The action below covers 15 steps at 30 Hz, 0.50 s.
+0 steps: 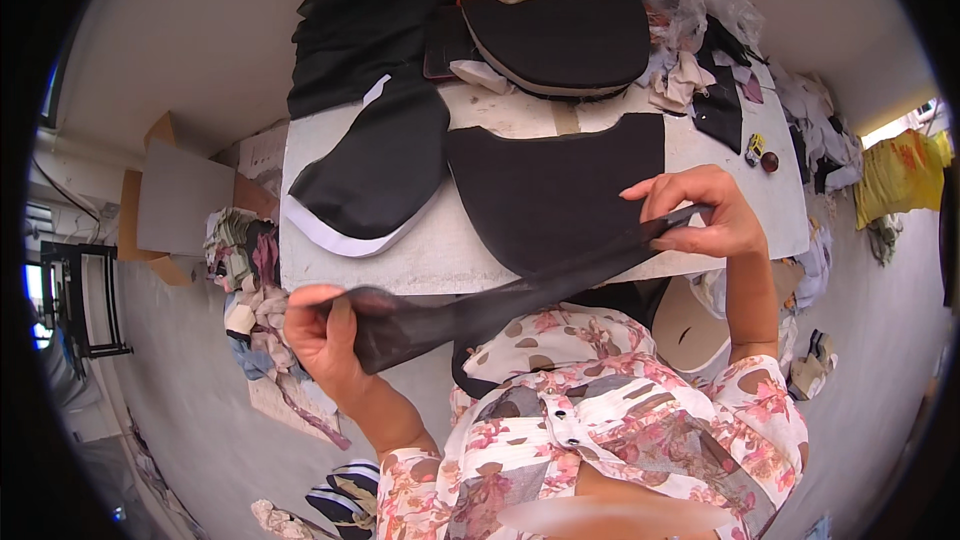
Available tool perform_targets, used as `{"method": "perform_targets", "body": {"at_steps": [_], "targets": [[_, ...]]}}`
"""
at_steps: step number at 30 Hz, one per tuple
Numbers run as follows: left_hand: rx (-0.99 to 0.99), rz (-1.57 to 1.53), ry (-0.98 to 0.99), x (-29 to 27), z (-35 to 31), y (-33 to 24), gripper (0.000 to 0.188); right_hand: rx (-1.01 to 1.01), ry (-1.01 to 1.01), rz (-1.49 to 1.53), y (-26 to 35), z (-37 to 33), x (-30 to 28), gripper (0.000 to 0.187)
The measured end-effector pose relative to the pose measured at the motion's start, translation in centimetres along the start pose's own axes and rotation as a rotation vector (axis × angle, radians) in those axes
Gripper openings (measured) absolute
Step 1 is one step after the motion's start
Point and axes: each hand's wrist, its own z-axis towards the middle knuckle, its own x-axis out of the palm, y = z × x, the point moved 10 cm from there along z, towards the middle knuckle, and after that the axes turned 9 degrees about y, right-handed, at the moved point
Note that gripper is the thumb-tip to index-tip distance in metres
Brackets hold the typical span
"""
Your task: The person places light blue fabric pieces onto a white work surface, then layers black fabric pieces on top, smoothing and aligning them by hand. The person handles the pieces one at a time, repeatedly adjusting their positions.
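Observation:
A strip of sheer black fabric (pixel 500 305) is stretched between my hands, in front of my body and above the table's near edge. My left hand (pixel 328 332) pinches its left end, thumb against fingers. Higher up, my right hand (pixel 706 210) grips the other end between thumb and fingers. Beyond the strip, a flat black fabric panel (pixel 565 185) with a curved lower edge and a scooped top lies on the table; the strip overlaps its lower right part. To its left rests a rounded black piece (pixel 375 165) with a white layer showing under its edge.
The white table (pixel 400 270) holds a thick black half-round padded piece (pixel 560 40), folded black cloth (pixel 355 35) and fabric scraps (pixel 685 80). A small yellow toy car (pixel 754 149) sits at the right. Cloth piles (pixel 262 310) and a cardboard box (pixel 185 200) stand left; a yellow bag (pixel 900 175) is right.

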Motion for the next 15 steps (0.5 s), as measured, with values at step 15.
{"method": "perform_targets", "body": {"at_steps": [15], "targets": [[-0.378, 0.058, 0.166, 4.8, 6.5, 20.6, 0.016, 0.338, -0.615, 0.244, -13.6, -6.5, -6.5, 0.021]]}}
